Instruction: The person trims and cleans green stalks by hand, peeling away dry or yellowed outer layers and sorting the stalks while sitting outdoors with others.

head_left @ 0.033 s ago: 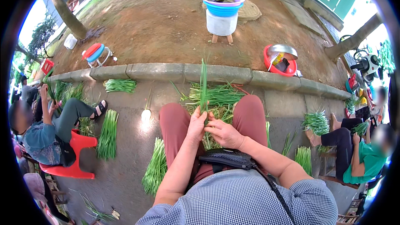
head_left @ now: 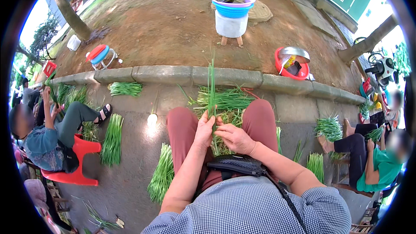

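Note:
My left hand (head_left: 205, 129) is closed round a thin bunch of chives (head_left: 211, 90), its long green leaves pointing up and away from me. Just to the right, my right hand (head_left: 235, 138) has bent fingers drawn together beside the lower stalks; anything in its fingertips is too small to make out. Between and beyond my knees lies a loose heap of chives (head_left: 227, 99), with paler, straw-like bits nearer me. To the left of my leg, a pile of chives (head_left: 161, 173) rests on the pavement.
A stone kerb (head_left: 164, 74) crosses ahead. Beyond it stand stacked basins (head_left: 234, 11) on a stool and a red basin (head_left: 288, 71) with a metal lid. People sit on both sides, one on a red plastic chair (head_left: 86, 151). More chive bundles (head_left: 112, 141) lie around.
My right hand's fingers sit slightly farther right of the stalks than before. My left hand keeps its hold on the chives, and the surroundings look the same.

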A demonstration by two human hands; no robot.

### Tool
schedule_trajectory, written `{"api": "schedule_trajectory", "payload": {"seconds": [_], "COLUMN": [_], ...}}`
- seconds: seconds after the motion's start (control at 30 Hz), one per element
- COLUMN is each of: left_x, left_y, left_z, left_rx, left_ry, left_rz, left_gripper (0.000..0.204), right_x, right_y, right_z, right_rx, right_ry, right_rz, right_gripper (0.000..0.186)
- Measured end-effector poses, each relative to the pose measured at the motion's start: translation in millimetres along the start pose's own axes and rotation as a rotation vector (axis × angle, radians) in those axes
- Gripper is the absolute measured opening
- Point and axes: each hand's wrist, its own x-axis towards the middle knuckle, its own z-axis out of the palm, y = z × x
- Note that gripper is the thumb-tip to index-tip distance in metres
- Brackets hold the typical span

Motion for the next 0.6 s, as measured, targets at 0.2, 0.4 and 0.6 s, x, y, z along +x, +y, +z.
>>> {"api": "schedule_trajectory", "payload": {"seconds": [0.2,0.4,0.6], "left_x": [-18.1,-46.7,-64.4], "left_y": [28.4,67.3,84.6], "left_z": [15.4,10.3,10.2], "left_rx": [0.192,0.261,0.469], "left_ry": [0.063,0.06,0.152], "left_rz": [-0.096,-0.126,-0.168], "left_gripper": [0.037,0.028,0.022], "right_x": [-13.6,-63.4,-109.5], "right_y": [18.3,62.3,57.6], "right_z": [-51.0,-99.8,-111.0], "right_rx": [-0.057,-0.042,-0.003], "right_ry": [0.227,0.432,0.242], "right_rz": [0.263,0.596,0.739], "right_gripper": [0.015,0.02,0.024]}}
